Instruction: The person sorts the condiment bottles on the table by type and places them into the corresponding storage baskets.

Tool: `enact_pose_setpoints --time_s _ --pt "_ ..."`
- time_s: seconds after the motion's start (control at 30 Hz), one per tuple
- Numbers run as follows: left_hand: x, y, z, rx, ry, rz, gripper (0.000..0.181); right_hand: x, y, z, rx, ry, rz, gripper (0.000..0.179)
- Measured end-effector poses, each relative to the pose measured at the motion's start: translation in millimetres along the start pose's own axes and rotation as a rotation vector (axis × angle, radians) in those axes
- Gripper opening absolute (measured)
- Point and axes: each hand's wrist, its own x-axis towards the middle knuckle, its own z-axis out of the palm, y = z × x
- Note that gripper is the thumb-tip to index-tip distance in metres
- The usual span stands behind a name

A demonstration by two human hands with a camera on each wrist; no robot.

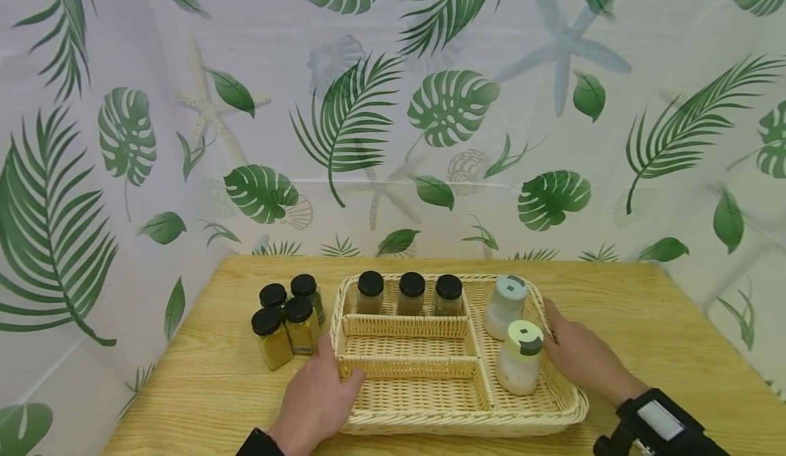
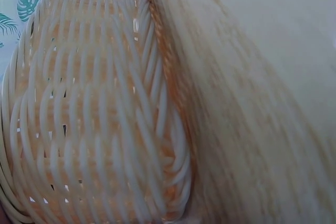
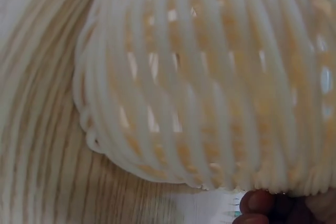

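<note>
Clearly, the work begins with the left hand (image 1: 322, 394), which holds the basket (image 1: 460, 420) at eight o'clock, twelve being straight away from the person; its thumb (image 1: 354, 375) lies over the rim, while its other fingers are mostly hidden. The right hand (image 1: 580, 357) grips the rim at about three o'clock, with fingertips (image 3: 257, 201) tucked close by the weave. The basket sits at the near middle of the table (image 1: 651, 312); whether it is slightly raised, I cannot tell. Since the two grips are not quite opposite, any shift should be slow, with equal pull on both sides, so that the basket does not twist. Level matters most: the yellow-lidded jar (image 1: 518, 360) at four o'clock and, beyond it, the blue-lidded jar (image 1: 505, 309) at one o'clock stand in the long right compartment and could topple on a jolt. Watch ten o'clock too, where the four jars (image 1: 302, 330) cluster on the wood, just beside the left fingers; a sweep that way would likely knock them. Farthest, from ten to twelve, the three jars (image 1: 411, 297) stand in a row inside, and a sharp tilt might set them sliding.
</note>
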Motion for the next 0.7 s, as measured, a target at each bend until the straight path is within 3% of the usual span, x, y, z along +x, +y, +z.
enact_pose_setpoints --time_s 0.37,0.57,0.7 --pt "-1.8 5.8 -11.1 0.064 0.000 0.019 0.079 -0.2 -4 -1 -0.073 0.040 0.013 0.063" --pt "-4.7 11.9 -27.1 0.232 0.190 0.152 0.063 0.7 -4 -1 -0.088 0.048 0.017 0.063" --pt "-3.7 12.6 -34.6 0.262 0.293 0.222 0.057 1.2 -4 0 -0.082 0.044 0.017 0.063"
